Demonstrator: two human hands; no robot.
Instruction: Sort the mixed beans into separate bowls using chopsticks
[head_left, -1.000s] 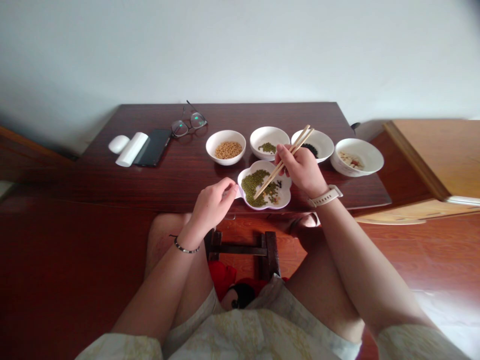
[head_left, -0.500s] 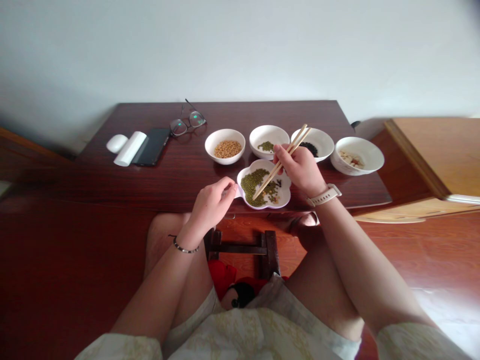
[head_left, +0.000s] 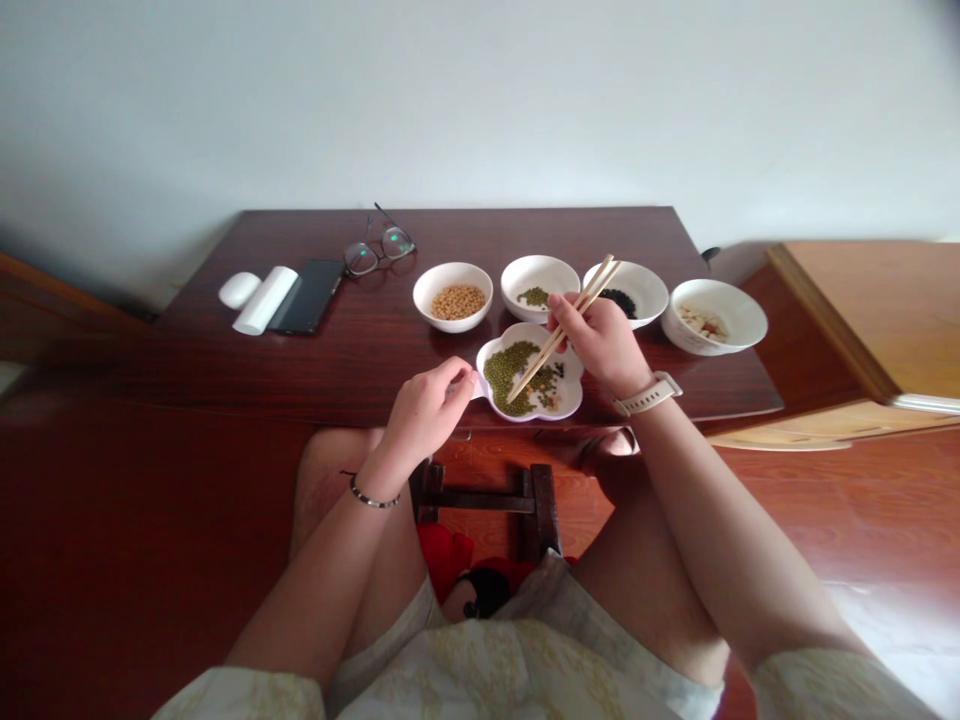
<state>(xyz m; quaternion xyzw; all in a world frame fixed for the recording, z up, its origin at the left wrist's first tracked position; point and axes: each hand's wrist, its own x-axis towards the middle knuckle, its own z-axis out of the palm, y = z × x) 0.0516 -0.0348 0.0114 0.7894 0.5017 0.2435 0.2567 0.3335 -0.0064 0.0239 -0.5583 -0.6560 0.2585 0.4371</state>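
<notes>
My left hand (head_left: pixel 429 408) pinches the short handle of a white flower-shaped dish (head_left: pixel 576 398) at the table's near edge. Green beans (head_left: pixel 504 372) fill much of the dish's left side, with a few dark and tan pieces mixed in on the right. In my right hand (head_left: pixel 604 340) is a pair of wooden chopsticks (head_left: pixel 551 345), slanting down so the tips are among the green beans. Whether the tips grip a bean is too small to tell. Behind the dish, a white bowl (head_left: pixel 517 268) holds some green beans.
Another bowl (head_left: pixel 424 290) with tan beans stands left; a bowl of black beans (head_left: pixel 651 285) and a bowl of pale pieces (head_left: pixel 750 310) stand right. Eyeglasses (head_left: pixel 379 252), a dark phone-like slab (head_left: pixel 311 295), a white cylinder (head_left: pixel 265 300) and a white rounded case (head_left: pixel 239 290) lie at left.
The whole view has shifted slightly. Both hands keep their grips, and the chopstick tips stay at nearly the same spot in the dish.
</notes>
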